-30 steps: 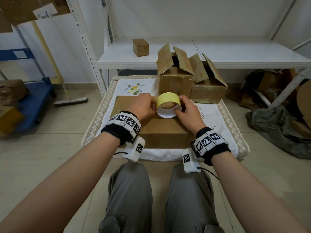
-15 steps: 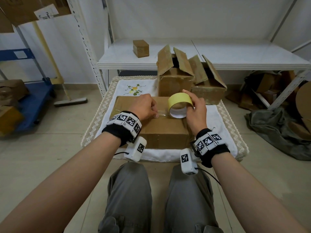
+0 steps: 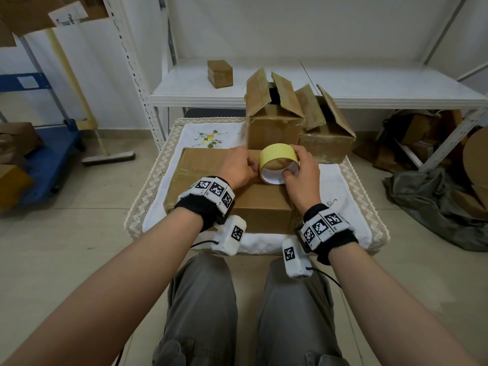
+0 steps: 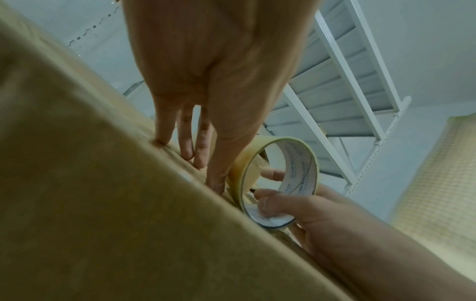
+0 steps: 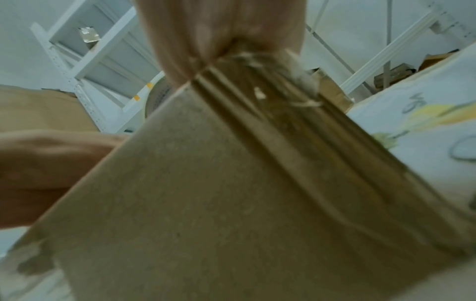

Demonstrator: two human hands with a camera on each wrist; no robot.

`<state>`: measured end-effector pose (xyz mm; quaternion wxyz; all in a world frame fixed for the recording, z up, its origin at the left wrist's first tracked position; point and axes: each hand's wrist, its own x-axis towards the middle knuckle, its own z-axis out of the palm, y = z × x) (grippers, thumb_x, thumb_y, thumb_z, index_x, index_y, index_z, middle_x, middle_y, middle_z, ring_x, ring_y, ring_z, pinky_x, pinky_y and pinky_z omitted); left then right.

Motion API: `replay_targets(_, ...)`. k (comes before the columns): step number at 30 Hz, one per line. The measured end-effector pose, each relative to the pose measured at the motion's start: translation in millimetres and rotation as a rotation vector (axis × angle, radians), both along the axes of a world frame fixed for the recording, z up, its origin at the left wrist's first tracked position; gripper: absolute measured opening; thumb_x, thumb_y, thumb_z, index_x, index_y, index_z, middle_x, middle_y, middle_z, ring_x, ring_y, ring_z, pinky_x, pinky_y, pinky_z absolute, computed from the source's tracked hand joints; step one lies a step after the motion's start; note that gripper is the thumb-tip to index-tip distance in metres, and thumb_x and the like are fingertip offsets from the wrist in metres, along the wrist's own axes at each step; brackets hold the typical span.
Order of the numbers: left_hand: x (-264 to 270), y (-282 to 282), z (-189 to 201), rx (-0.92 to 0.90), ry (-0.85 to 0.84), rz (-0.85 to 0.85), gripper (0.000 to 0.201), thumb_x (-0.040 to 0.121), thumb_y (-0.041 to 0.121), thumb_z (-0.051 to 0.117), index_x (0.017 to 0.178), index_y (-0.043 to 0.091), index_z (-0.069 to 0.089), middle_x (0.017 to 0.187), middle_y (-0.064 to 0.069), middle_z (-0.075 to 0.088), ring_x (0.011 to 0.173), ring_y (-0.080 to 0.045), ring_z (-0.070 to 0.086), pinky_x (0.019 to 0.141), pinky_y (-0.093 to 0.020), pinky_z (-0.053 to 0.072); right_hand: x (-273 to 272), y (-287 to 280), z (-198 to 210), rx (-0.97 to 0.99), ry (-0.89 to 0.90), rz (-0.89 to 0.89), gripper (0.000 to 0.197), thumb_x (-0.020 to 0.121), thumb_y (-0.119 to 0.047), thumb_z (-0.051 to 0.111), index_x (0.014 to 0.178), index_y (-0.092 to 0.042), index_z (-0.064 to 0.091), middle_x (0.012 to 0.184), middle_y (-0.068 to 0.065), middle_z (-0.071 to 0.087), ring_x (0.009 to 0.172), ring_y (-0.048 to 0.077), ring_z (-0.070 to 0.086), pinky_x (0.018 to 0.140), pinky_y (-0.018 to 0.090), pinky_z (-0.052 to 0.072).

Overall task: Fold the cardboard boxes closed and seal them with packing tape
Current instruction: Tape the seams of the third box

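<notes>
A closed cardboard box [image 3: 229, 199] lies on the white cloth in front of me. My right hand [image 3: 295, 165] grips a yellow packing tape roll [image 3: 277, 155] standing on edge on the box top, thumb inside its core. In the left wrist view the tape roll [image 4: 278, 179] touches the box [image 4: 103, 203]. My left hand [image 3: 245, 167] rests on the box top just left of the roll, its straight fingertips [image 4: 189, 150] pressing the cardboard. In the right wrist view only a blurred box [image 5: 206, 183] is clear, and the roll is hidden there.
Two boxes with raised flaps, one taller [image 3: 272, 120] and one lower [image 3: 327, 136], stand behind the closed box on the lace-edged cloth [image 3: 340, 186]. A small sealed box [image 3: 220, 73] sits on the white shelf [image 3: 369, 88]. Cardboard scraps [image 3: 422, 133] lie at right, a blue cart [image 3: 45, 159] at left.
My right hand has carried the roll to the right along the box top. My left hand has slid right after it, closing the gap seen half a second ago.
</notes>
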<state>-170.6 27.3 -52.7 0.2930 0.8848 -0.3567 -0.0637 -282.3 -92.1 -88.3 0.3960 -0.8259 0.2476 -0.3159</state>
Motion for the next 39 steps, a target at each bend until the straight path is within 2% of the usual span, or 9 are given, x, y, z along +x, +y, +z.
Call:
replay_targets(5,-3.2,0.6,0.9,-0.016,0.011,0.0,0.007,0.077,0.009,0.082,0.08,0.003,0.079,0.083,-0.001,0.064,0.077,-0.012,0.054,0.076,-0.024,0.047,1.3,-5.6,-2.9,0.142,0.129,-0.106,0.041,0.087,-0.014,0.071,0.127,-0.01,0.062,0.131,0.016,0.049,0.123,0.032,0.048,0.099,0.032,0.037)
replay_targets(8,-4.3,1.8,2.2,0.007,0.021,0.0,0.006,0.076,0.007,0.083,0.079,0.004,0.078,0.075,0.005,0.057,0.077,-0.012,0.055,0.08,-0.028,0.052,2.3,-6.0,-4.8,0.189,0.084,-0.129,0.025,0.094,-0.019,0.065,0.116,-0.009,0.069,0.117,0.02,0.062,0.115,0.037,0.056,0.083,0.031,0.042)
replay_targets(12,-5.7,2.9,2.2,-0.009,0.052,-0.009,0.006,0.076,0.01,0.083,0.077,0.009,0.077,0.078,0.009,0.057,0.08,-0.007,0.055,0.087,-0.031,0.051,-3.4,-1.7,0.1,0.203,0.061,-0.213,0.026,0.1,-0.014,0.054,0.124,-0.01,0.064,0.121,0.017,0.066,0.114,0.036,0.058,0.09,0.037,0.044)
replay_targets(21,3.7,5.9,2.0,-0.05,0.118,-0.006,0.011,0.077,0.016,0.083,0.081,0.007,0.078,0.085,-0.001,0.071,0.074,-0.003,0.056,0.059,-0.009,0.037,-12.6,0.9,9.5,0.261,-0.06,-0.323,0.034,0.102,-0.003,0.038,0.129,-0.011,0.057,0.104,0.005,0.053,0.094,0.023,0.045,0.08,0.028,0.032)
replay_targets(25,3.4,4.0,-3.4,-0.051,0.11,-0.004,0.009,0.076,0.013,0.084,0.079,0.007,0.078,0.084,0.0,0.073,0.078,-0.003,0.058,0.082,-0.023,0.049,-9.5,0.8,4.8,0.276,-0.062,-0.287,0.018,0.102,-0.008,0.044,0.111,-0.01,0.059,0.096,0.006,0.059,0.088,0.026,0.05,0.073,0.03,0.033)
replay_targets(28,2.0,1.2,-8.8,-0.039,0.1,-0.002,0.01,0.073,0.012,0.086,0.074,0.007,0.077,0.084,-0.002,0.071,0.086,-0.013,0.064,0.093,-0.032,0.051,-10.4,0.2,0.3,0.308,-0.013,-0.218,0.012,0.098,-0.015,0.056,0.108,-0.008,0.057,0.099,0.007,0.061,0.092,0.028,0.056,0.075,0.029,0.036)
replay_targets(32,3.6,1.7,-8.2,-0.032,0.089,0.02,0.009,0.075,0.013,0.084,0.073,0.008,0.077,0.078,0.003,0.066,0.085,-0.012,0.063,0.086,-0.028,0.052,-12.1,-0.9,-5.8,0.37,0.045,-0.106,0.031,0.086,-0.021,0.074,0.107,-0.023,0.051,0.114,0.01,0.059,0.101,0.026,0.058,0.084,0.034,0.046)
replay_targets(36,-7.5,-5.6,1.4,-0.001,0.078,-0.029,0.011,0.074,0.009,0.084,0.08,0.003,0.078,0.075,-0.001,0.066,0.079,-0.016,0.06,0.071,-0.026,0.045,-10.9,-0.3,-7.3,0.391,0.022,-0.102,0.027,0.091,-0.022,0.068,0.111,-0.025,0.051,0.121,0.015,0.057,0.106,0.03,0.058,0.095,0.042,0.049)
replay_targets(39,-13.7,-12.2,2.5,-0.008,0.057,-0.034,0.013,0.071,0.012,0.086,0.08,0.006,0.079,0.082,-0.006,0.072,0.085,-0.023,0.065,0.076,-0.032,0.052,-9.3,-1.3,-9.1,0.35,0.024,-0.131,0.023,0.098,-0.027,0.058,0.118,-0.017,0.054,0.12,0.015,0.059,0.104,0.031,0.057,0.097,0.045,0.047)
